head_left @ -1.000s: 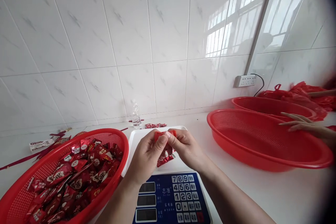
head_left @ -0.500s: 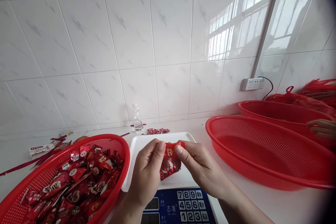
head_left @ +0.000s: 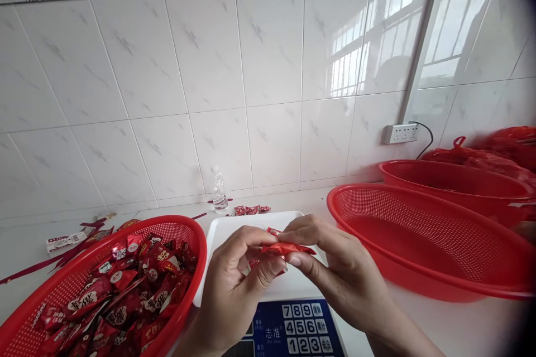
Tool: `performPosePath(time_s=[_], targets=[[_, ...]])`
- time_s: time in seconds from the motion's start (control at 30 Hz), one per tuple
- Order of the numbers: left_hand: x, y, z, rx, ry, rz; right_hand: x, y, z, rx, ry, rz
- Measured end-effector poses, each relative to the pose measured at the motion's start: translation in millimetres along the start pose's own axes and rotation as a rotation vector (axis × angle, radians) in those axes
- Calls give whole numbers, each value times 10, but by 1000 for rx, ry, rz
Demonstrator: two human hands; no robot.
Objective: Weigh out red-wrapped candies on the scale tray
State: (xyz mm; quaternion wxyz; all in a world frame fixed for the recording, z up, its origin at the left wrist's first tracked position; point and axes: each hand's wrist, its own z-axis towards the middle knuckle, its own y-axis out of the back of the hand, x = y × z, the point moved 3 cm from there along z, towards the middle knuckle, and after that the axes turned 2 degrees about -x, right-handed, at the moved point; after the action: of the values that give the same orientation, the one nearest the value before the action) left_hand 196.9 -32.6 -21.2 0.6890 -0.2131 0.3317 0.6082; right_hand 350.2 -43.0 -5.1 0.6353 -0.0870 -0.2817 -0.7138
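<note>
My left hand point(head_left: 234, 284) and right hand point(head_left: 335, 268) each clamp their grip on a small red foil packet point(head_left: 285, 249), lying crosswise at centre frame, shared equally.

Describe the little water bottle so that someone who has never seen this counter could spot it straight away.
Start at the white tiled wall and follow it down to where it meets the white counter. Just behind the white scale tray, slightly left of its middle, stands the water bottle, upright against the wall. It is the only clear, see-through thing among red baskets and red candy wrappers.
</note>
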Motion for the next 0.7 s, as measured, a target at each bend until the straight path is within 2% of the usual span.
performPosePath(time_s=[0.17, 0.33, 0.57, 0.7], targets=[[-33, -14, -16, 7, -4, -101, 10, 4, 8, 31, -7, -17], [-7, -26, -42, 1, 36, -77, 43, -41, 24, 104, 101, -110], [-70, -2, -33, 24, 14, -1, 50, -28, 17, -3, 175, -335], [-79, -21, -29, 52, 50, -36, 44, -50, 10, 37, 182, -341]])
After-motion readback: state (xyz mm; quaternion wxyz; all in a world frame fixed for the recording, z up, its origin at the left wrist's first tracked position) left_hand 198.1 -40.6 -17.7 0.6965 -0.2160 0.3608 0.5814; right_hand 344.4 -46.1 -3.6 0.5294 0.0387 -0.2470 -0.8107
